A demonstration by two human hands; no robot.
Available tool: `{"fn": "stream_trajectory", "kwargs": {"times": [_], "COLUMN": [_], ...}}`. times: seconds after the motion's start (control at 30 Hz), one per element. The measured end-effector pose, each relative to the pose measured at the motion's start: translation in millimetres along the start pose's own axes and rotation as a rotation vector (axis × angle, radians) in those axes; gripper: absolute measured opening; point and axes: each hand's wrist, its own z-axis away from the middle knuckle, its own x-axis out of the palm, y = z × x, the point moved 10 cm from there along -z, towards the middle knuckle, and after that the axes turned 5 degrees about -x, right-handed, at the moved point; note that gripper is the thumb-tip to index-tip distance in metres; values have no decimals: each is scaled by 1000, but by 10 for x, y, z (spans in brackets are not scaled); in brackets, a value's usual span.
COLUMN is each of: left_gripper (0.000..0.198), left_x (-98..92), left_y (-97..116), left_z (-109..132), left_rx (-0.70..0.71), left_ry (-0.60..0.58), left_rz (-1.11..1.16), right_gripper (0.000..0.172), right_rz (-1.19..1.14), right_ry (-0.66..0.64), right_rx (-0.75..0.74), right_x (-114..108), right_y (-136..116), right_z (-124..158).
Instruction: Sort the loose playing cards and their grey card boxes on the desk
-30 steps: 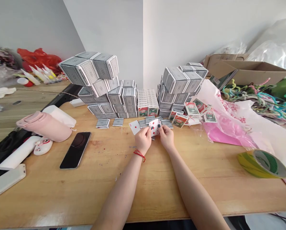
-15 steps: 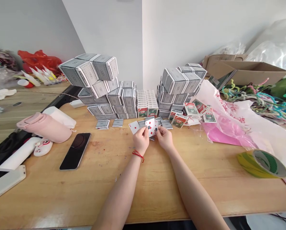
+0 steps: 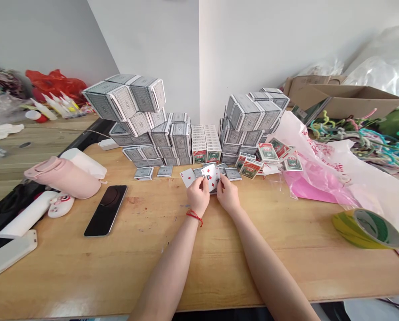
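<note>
While both hands meet over the far middle of the wooden table (image 3: 152, 272), the left hand (image 3: 198, 195) has thumb and fingers pinched on a diamond card (image 3: 209, 171), held face toward the viewer. Right hand (image 3: 227, 191) just beside it, fingers curled nearly closed, thumb and fingertips on the right edge of a second card (image 3: 217, 171), mostly hidden behind the diamond card. Single-diamond card (image 3: 187, 177) face up just left of the left hand; contact with the fingers cannot be told. Flat bundles of grey-backed cards lie to either side: left bundle (image 3: 144, 173), right bundle (image 3: 233, 174). Beyond stand two stacks built of card blocks, left stack (image 3: 142, 120) and right stack (image 3: 249, 120), with columns of card boxes (image 3: 206, 143) between. Loose boxes (image 3: 251, 168) near the right stack. Left of the arms: phone (image 3: 106, 210), pink bottle (image 3: 66, 177). Far right: tape roll (image 3: 346, 228), resting near a plastic bag (image 3: 363, 171). Red bracelet (image 3: 194, 216) on the left wrist.
</note>
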Motion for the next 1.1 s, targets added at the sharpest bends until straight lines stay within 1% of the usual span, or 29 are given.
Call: {"fn": "stream_trajectory", "kwargs": {"times": [0.07,0.13,0.27,0.33,0.43,0.53,0.6,0.67,0.77,0.9,0.97,1.1], "left_gripper": [27,26,25,25,24,24,26,27,27,26,27,30], "left_x": [1,13,61,79,82,95,102,101,109,105,90,71], "left_y": [-30,-36,-1,16,18,-1,-22,-46,-73,-68,-57,-37], "left_z": [-12,-12,8,14,10,1,-8,-18,-32,-43,-46,-46], "left_rx": [-19,-31,-31,-26,-26,-36,-47,-59,-72,-67,-62,-55], "left_ry": [-1,-7,-36,-52,-64,-87,-96,-97,-114,-142,-146,-148], "left_rz": [10,20,49,56,53,70,94,122,166,200,205,195], "right_gripper": [35,34,32,31,30,38,40,37,29,26,26,28], "right_rz": [-34,-29,56,26,-152,-463,-719,-939,-1148,-1318,-1329,-1267], "right_ry": [-23,-15,58,87,120,131,98,38,-54,-182,-193,-171], "right_rx": [-9,1,55,87,162,303,417,500,544,593,603,599], "right_x": [26,21,-58,-92,-112,-46,77,203,311,414,422,411], "right_y": [-14,-6,35,60,140,287,371,395,365,312,311,328], "right_z": [0,3,19,25,19,15,29,47,68,112,116,102]}}
